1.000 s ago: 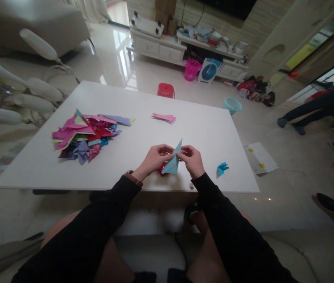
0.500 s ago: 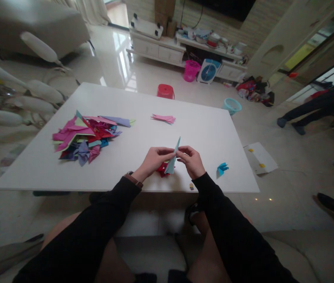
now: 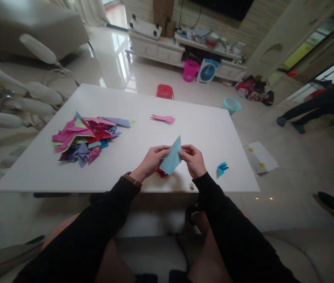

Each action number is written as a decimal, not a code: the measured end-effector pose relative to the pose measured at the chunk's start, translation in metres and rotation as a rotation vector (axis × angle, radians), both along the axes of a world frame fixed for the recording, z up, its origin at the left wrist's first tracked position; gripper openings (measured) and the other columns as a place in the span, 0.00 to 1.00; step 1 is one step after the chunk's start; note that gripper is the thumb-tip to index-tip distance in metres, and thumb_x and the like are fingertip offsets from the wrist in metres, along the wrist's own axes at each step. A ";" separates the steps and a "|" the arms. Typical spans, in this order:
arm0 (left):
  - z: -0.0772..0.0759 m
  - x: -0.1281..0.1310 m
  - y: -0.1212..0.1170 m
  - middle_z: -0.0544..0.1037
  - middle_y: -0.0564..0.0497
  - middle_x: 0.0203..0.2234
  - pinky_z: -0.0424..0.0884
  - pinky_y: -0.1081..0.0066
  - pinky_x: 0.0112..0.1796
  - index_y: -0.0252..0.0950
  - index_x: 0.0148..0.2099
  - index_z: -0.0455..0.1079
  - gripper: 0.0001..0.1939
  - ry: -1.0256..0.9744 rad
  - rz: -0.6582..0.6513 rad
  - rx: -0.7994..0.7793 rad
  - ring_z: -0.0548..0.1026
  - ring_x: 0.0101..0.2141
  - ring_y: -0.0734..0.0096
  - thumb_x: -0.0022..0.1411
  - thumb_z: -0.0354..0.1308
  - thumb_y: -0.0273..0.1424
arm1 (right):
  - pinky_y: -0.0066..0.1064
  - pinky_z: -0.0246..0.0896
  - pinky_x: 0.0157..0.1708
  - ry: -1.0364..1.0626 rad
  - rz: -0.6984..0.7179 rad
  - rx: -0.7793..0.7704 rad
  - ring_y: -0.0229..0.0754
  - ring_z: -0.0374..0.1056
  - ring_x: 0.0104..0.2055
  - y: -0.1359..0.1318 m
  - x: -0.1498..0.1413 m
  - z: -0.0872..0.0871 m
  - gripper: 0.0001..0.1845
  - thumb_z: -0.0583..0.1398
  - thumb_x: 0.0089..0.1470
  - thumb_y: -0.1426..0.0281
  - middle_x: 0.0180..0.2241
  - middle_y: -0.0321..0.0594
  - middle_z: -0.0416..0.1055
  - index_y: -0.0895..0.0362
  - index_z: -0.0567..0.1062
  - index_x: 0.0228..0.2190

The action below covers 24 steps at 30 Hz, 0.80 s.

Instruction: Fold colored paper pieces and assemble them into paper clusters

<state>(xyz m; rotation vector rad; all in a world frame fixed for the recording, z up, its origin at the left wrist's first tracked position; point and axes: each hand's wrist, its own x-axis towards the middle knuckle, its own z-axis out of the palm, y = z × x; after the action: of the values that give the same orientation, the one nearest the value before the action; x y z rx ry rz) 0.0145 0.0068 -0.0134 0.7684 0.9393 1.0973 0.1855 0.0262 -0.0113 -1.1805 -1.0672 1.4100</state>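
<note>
A light-blue folded paper (image 3: 171, 158) is held up between my two hands, its broad face toward me. My left hand (image 3: 153, 158) pinches its left edge, and my right hand (image 3: 193, 158) grips the right edge with thumb and fingers. Partly hidden behind the paper, a red folded paper (image 3: 161, 171) lies on the white table (image 3: 125, 165). To the right rests a small blue origami piece (image 3: 222, 168). A tiny yellowish sticker-like item (image 3: 191, 186) is near the front edge.
A heap of colourful folded papers (image 3: 87, 137) covers the table's left part. Pink folded strips (image 3: 163, 118) lie toward the back. Beyond the table stand a red stool (image 3: 164, 91) and a light-blue basket (image 3: 232, 105). Another person's legs (image 3: 317, 104) show at right.
The light-blue paper has turned from nearly edge-on to showing a wide face. My hands stay at almost the same place, still holding it.
</note>
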 end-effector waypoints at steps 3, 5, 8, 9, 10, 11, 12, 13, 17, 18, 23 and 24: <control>-0.003 0.000 0.001 0.81 0.48 0.28 0.70 0.71 0.30 0.32 0.40 0.81 0.14 0.062 0.024 -0.016 0.74 0.25 0.73 0.51 0.66 0.33 | 0.33 0.65 0.36 -0.088 -0.029 0.058 0.39 0.68 0.31 0.000 0.002 0.002 0.14 0.71 0.40 0.65 0.27 0.34 0.74 0.55 0.77 0.30; -0.006 0.001 0.001 0.81 0.48 0.28 0.71 0.71 0.31 0.32 0.38 0.81 0.12 0.099 0.031 -0.011 0.75 0.27 0.71 0.50 0.67 0.32 | 0.34 0.65 0.37 -0.137 -0.028 0.099 0.40 0.68 0.32 0.000 0.002 0.003 0.12 0.71 0.41 0.64 0.28 0.35 0.74 0.54 0.76 0.28; -0.009 0.002 0.001 0.82 0.46 0.30 0.72 0.70 0.33 0.32 0.36 0.80 0.12 0.136 0.070 -0.018 0.77 0.30 0.69 0.49 0.68 0.33 | 0.33 0.66 0.35 -0.211 0.042 0.104 0.41 0.68 0.34 -0.002 0.000 0.004 0.12 0.69 0.46 0.59 0.28 0.36 0.74 0.54 0.77 0.27; -0.009 0.003 0.001 0.82 0.46 0.30 0.73 0.69 0.33 0.32 0.36 0.80 0.12 0.142 0.087 -0.030 0.77 0.29 0.69 0.49 0.69 0.33 | 0.33 0.66 0.35 -0.231 0.080 0.101 0.41 0.68 0.34 -0.003 -0.001 0.003 0.12 0.68 0.47 0.58 0.29 0.36 0.74 0.54 0.78 0.27; -0.009 0.003 0.001 0.82 0.46 0.30 0.73 0.69 0.34 0.32 0.36 0.80 0.12 0.139 0.102 -0.043 0.77 0.29 0.69 0.48 0.69 0.33 | 0.33 0.66 0.35 -0.245 0.118 0.106 0.41 0.69 0.35 -0.004 -0.002 0.003 0.13 0.67 0.48 0.58 0.30 0.37 0.74 0.54 0.78 0.27; -0.008 0.003 0.000 0.81 0.46 0.29 0.73 0.68 0.34 0.32 0.35 0.80 0.12 0.125 0.117 -0.055 0.77 0.29 0.69 0.48 0.69 0.33 | 0.33 0.67 0.35 -0.256 0.150 0.118 0.41 0.69 0.35 -0.005 -0.003 0.003 0.12 0.67 0.48 0.58 0.31 0.37 0.75 0.54 0.79 0.28; -0.007 0.003 0.000 0.81 0.46 0.29 0.74 0.68 0.35 0.32 0.34 0.79 0.11 0.103 0.125 -0.062 0.77 0.29 0.69 0.47 0.69 0.33 | 0.33 0.66 0.36 -0.269 0.176 0.131 0.41 0.70 0.35 -0.006 -0.004 0.002 0.11 0.68 0.47 0.60 0.32 0.37 0.75 0.55 0.79 0.28; -0.006 0.003 0.000 0.81 0.46 0.28 0.74 0.67 0.36 0.32 0.33 0.78 0.11 0.079 0.129 -0.064 0.77 0.29 0.69 0.46 0.70 0.32 | 0.32 0.66 0.35 -0.285 0.196 0.137 0.41 0.70 0.35 -0.007 -0.004 0.001 0.10 0.68 0.46 0.61 0.32 0.37 0.75 0.55 0.78 0.28; -0.002 -0.002 0.001 0.79 0.48 0.27 0.72 0.71 0.33 0.32 0.32 0.77 0.09 0.037 0.120 -0.048 0.75 0.28 0.72 0.48 0.68 0.33 | 0.30 0.61 0.28 -0.353 0.244 0.109 0.38 0.68 0.27 -0.009 -0.004 -0.002 0.08 0.67 0.45 0.66 0.26 0.34 0.72 0.56 0.76 0.26; -0.003 -0.004 0.001 0.79 0.49 0.27 0.71 0.73 0.31 0.32 0.32 0.76 0.10 0.051 0.116 -0.036 0.75 0.28 0.73 0.49 0.68 0.33 | 0.29 0.59 0.26 -0.369 0.275 0.110 0.37 0.66 0.25 -0.009 -0.003 -0.003 0.08 0.67 0.46 0.66 0.24 0.33 0.71 0.56 0.75 0.26; -0.010 -0.013 0.003 0.76 0.50 0.22 0.69 0.75 0.28 0.31 0.28 0.74 0.13 0.132 0.207 0.015 0.73 0.24 0.76 0.49 0.70 0.36 | 0.32 0.64 0.31 -0.556 0.285 0.371 0.42 0.69 0.34 -0.013 -0.003 -0.001 0.08 0.66 0.51 0.64 0.33 0.39 0.73 0.55 0.76 0.31; -0.010 -0.015 0.004 0.76 0.50 0.22 0.69 0.75 0.28 0.31 0.27 0.73 0.14 0.115 0.245 -0.006 0.73 0.23 0.75 0.49 0.71 0.36 | 0.35 0.66 0.35 -0.636 0.247 0.478 0.45 0.70 0.39 -0.014 -0.005 0.000 0.08 0.66 0.51 0.64 0.37 0.41 0.73 0.54 0.76 0.31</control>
<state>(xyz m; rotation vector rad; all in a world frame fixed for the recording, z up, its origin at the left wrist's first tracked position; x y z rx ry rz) 0.0000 0.0106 -0.0232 0.7311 1.1559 1.2721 0.1802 0.0119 -0.0110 -1.1829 -1.9258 0.8706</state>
